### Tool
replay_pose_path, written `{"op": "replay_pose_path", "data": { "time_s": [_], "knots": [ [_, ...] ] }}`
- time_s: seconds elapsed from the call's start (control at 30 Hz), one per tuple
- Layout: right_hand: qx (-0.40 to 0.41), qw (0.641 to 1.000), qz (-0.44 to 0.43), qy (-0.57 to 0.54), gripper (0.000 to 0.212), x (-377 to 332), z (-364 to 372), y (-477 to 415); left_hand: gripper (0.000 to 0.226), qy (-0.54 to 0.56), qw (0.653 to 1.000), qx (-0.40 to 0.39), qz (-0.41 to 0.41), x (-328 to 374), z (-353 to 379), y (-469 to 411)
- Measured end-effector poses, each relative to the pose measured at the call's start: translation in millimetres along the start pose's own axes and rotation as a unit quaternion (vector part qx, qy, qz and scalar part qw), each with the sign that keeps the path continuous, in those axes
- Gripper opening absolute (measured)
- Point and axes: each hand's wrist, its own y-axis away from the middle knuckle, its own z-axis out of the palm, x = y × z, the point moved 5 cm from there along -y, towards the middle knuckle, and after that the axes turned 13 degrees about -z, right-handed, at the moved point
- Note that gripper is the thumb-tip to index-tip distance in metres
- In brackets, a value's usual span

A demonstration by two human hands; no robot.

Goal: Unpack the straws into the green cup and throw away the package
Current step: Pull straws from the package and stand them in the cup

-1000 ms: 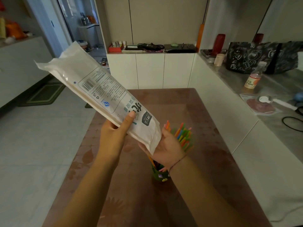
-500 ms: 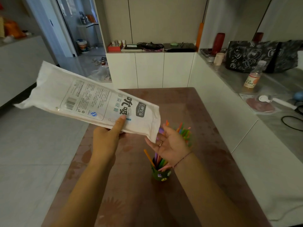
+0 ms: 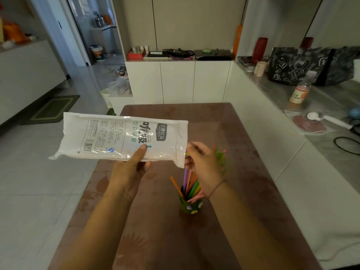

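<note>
Brown table (image 3: 233, 152), green cup (image 3: 190, 206) of coloured straws (image 3: 191, 184)
Left hand (image 3: 126, 172) grips straw package (image 3: 124, 137); right hand (image 3: 204, 164) curled beside it, hold unclear

A dim, softly lit room. A glossy brown table (image 3: 229, 133) fills the middle and stands on a pale tiled floor (image 3: 39, 182). Along the far wall runs a row of low white cabinets (image 3: 177, 80), with tall beige cupboard doors (image 3: 194, 22) above them. On the right, a grey counter (image 3: 280, 94) sits on white units and carries a dark patterned bag (image 3: 303, 65) and a bottle (image 3: 301, 88). On the left, a green mat (image 3: 52, 109) lies near an open doorway (image 3: 93, 36).
</note>
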Motion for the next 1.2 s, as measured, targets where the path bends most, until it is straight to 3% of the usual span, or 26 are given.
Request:
{"op": "replay_pose_path", "data": {
  "time_s": [0.23, 0.47, 0.67, 0.87, 0.97, 1.2],
  "knots": [
    [-0.052, 0.998, -0.006, 0.019, 0.015, -5, -13, -4, 0.015, -0.001, 1.0, -0.011, -0.013, 2, -6, -4],
    [-0.079, 0.995, -0.015, 0.063, 0.012, -19, -55, -16, 0.026, 0.092, 0.994, 0.032, -0.058, -1, -31, -13],
    [-0.122, 0.99, -0.009, 0.069, 0.011, -15, -57, -14, 0.02, 0.086, 0.983, -0.044, -0.156, -22, -21, -15],
    [-0.059, 0.994, 0.039, -0.079, 0.008, -6, -47, -11, 0.025, 0.105, 0.984, -0.044, -0.138, -25, -18, -20],
    [-0.044, 0.984, 0.055, -0.166, 0.022, -1, -32, -7, 0.023, 0.115, 0.985, -0.032, -0.126, -29, -16, -20],
    [-0.004, 0.995, -0.008, -0.103, 0.011, -3, -25, -8, 0.018, 0.125, 0.985, -0.015, -0.116, -33, -19, -23]
  ]
}}
